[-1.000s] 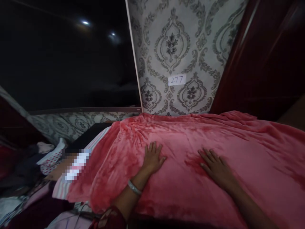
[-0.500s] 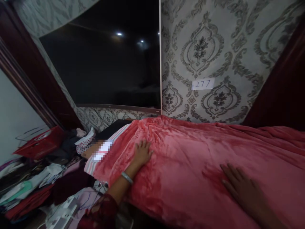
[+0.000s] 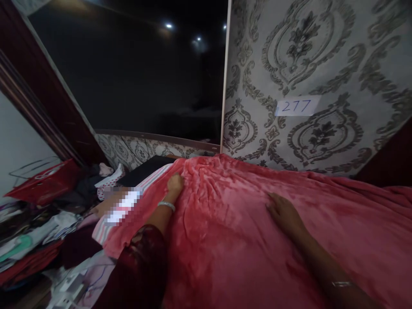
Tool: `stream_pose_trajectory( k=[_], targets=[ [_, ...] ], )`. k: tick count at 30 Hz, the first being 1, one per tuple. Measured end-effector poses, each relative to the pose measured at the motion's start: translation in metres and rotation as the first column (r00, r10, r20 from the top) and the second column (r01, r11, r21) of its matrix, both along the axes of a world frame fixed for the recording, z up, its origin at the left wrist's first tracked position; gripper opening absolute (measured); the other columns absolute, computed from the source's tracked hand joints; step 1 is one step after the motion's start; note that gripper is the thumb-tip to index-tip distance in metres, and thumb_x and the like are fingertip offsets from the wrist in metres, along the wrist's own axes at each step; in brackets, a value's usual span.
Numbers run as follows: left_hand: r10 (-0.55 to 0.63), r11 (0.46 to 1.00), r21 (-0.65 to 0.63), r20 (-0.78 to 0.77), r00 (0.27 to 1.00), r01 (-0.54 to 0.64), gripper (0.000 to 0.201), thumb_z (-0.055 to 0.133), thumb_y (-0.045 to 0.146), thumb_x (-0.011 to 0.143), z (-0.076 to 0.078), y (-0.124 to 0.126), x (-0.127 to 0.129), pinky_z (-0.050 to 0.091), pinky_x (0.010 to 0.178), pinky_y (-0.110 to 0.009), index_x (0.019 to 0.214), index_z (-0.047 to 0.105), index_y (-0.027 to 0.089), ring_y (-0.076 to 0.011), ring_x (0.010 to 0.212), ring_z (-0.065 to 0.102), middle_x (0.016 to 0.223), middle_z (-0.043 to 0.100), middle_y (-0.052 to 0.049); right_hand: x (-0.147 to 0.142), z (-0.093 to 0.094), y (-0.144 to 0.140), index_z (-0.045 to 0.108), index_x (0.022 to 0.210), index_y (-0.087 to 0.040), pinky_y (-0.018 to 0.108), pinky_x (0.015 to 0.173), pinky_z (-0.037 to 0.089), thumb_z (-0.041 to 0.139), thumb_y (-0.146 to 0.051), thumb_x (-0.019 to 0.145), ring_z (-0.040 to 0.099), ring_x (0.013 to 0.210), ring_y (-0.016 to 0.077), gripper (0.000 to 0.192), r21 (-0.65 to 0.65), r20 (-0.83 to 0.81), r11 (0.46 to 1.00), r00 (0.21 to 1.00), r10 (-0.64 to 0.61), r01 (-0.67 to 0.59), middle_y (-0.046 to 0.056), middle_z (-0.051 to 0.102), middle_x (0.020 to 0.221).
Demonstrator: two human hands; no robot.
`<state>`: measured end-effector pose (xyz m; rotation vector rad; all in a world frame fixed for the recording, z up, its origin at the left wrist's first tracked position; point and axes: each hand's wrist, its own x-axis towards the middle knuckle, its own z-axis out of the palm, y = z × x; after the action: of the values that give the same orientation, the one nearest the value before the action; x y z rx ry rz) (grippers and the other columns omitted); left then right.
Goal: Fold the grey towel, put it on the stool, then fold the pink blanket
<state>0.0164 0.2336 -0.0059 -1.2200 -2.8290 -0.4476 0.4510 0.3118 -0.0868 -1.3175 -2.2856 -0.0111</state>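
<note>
A red and pink plush blanket [image 3: 238, 244] is spread before me, with creases gathered near its far side. My left hand [image 3: 175, 183] is closed in a fist on the blanket, close to its striped left edge, and appears to grip the fabric. Farther right, my right hand [image 3: 285, 212] rests on the blanket with its fingers drawn together and bent down into the pile. Its fingertips are partly hidden.
A large dark television [image 3: 135, 73] hangs on the patterned wall [image 3: 251, 77], beside a paper label [image 3: 298, 106] reading 277. At left are a red bag [image 3: 45, 182], piled clothes [image 3: 35, 253] and a white power strip [image 3: 69, 289]. A black flat surface [image 3: 144, 169] lies behind the blanket.
My left hand has moved forward and left, closing from spread fingers. My right hand has moved forward and left, its spread fingers drawing together. Blanket creases have shifted, and the view is closer to the wall.
</note>
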Motion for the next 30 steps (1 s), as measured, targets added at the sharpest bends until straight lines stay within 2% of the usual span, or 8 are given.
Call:
stream_pose_trajectory(
  k=[4, 8, 14, 17, 19, 22, 26, 30],
  targets=[
    [0.041, 0.999, 0.000, -0.026, 0.999, -0.041, 0.040, 0.034, 0.026, 0.102, -0.005, -0.005, -0.027, 0.052, 0.080, -0.034, 0.123, 0.061, 0.005, -0.0293, 0.105, 0.070, 0.112, 0.071, -0.023, 0.000, -0.021, -0.001, 0.065, 0.132, -0.010, 0.052, 0.108, 0.046, 0.027, -0.039, 0.101, 0.056, 0.130, 0.0332, 0.057, 0.048, 0.053, 0.998, 0.998, -0.031, 0.028, 0.019, 0.061, 0.140],
    [-0.017, 0.999, -0.047, -0.022, 1.000, 0.016, 0.031, 0.046, 0.032, 0.099, -0.005, -0.004, -0.042, 0.051, 0.082, -0.033, 0.109, 0.067, 0.011, -0.0297, 0.106, 0.069, 0.110, 0.072, -0.019, 0.001, -0.021, -0.002, 0.065, 0.133, -0.013, 0.050, 0.109, 0.044, 0.029, -0.039, 0.101, 0.055, 0.130, 0.0314, 0.055, 0.022, 0.071, 0.998, 0.996, -0.053, 0.051, 0.016, 0.062, 0.139],
    [-0.047, 0.998, -0.041, 0.013, 0.999, 0.047, 0.052, 0.032, 0.051, 0.104, 0.002, 0.038, -0.036, 0.048, 0.079, -0.032, 0.099, 0.068, 0.012, -0.0267, 0.100, 0.069, 0.101, 0.073, -0.016, -0.003, -0.017, -0.003, 0.066, 0.132, -0.014, 0.051, 0.107, 0.045, 0.027, -0.040, 0.100, 0.056, 0.129, 0.0319, 0.056, 0.021, 0.066, 0.997, 0.995, -0.076, 0.074, 0.015, 0.061, 0.141],
    [-0.037, 0.999, -0.037, 0.049, 0.998, 0.039, 0.043, 0.046, 0.052, 0.099, 0.005, 0.063, -0.035, 0.047, 0.074, -0.029, 0.095, 0.067, 0.015, -0.0253, 0.095, 0.070, 0.094, 0.074, -0.013, -0.002, -0.018, -0.003, 0.067, 0.131, -0.015, 0.051, 0.105, 0.046, 0.027, -0.041, 0.100, 0.056, 0.128, 0.0318, 0.057, 0.027, 0.055, 0.997, 0.996, -0.068, 0.067, 0.014, 0.062, 0.139],
    [-0.012, 1.000, -0.004, 0.032, 0.999, 0.012, 0.034, 0.047, 0.043, 0.100, 0.004, 0.073, -0.036, 0.047, 0.076, -0.030, 0.104, 0.066, 0.015, -0.0267, 0.100, 0.069, 0.103, 0.074, -0.014, -0.001, -0.018, -0.002, 0.066, 0.133, -0.015, 0.051, 0.105, 0.046, 0.028, -0.041, 0.099, 0.056, 0.128, 0.0319, 0.057, 0.034, 0.040, 0.997, 0.997, -0.073, 0.071, 0.014, 0.062, 0.140],
    [0.025, 0.999, 0.048, -0.008, 1.000, -0.024, 0.034, 0.038, 0.033, 0.102, -0.003, 0.078, -0.037, 0.048, 0.082, -0.035, 0.119, 0.060, 0.012, -0.0309, 0.109, 0.067, 0.117, 0.071, -0.020, 0.000, -0.018, -0.002, 0.063, 0.137, -0.016, 0.051, 0.108, 0.044, 0.029, -0.042, 0.100, 0.053, 0.132, 0.0321, 0.057, 0.039, 0.032, 0.996, 0.996, -0.082, 0.081, 0.014, 0.058, 0.144],
    [0.020, 0.999, 0.045, -0.008, 1.000, -0.020, 0.035, 0.037, 0.033, 0.102, -0.011, 0.081, -0.034, 0.047, 0.087, -0.039, 0.119, 0.060, 0.011, -0.0338, 0.111, 0.067, 0.116, 0.071, -0.021, 0.000, -0.017, -0.003, 0.062, 0.139, -0.018, 0.055, 0.111, 0.039, 0.030, -0.045, 0.099, 0.048, 0.137, 0.0341, 0.058, -0.007, 0.091, 0.993, 0.989, -0.121, 0.122, 0.013, 0.055, 0.149],
    [0.004, 1.000, 0.014, 0.050, 0.999, -0.005, 0.031, 0.045, 0.033, 0.098, -0.001, 0.082, -0.036, 0.049, 0.084, -0.036, 0.113, 0.063, 0.014, -0.0300, 0.106, 0.068, 0.109, 0.073, -0.019, -0.001, -0.016, -0.004, 0.060, 0.140, -0.020, 0.057, 0.112, 0.037, 0.030, -0.044, 0.098, 0.047, 0.139, 0.0342, 0.057, -0.042, 0.108, 0.990, 0.985, -0.131, 0.136, 0.013, 0.054, 0.150]
  ],
)
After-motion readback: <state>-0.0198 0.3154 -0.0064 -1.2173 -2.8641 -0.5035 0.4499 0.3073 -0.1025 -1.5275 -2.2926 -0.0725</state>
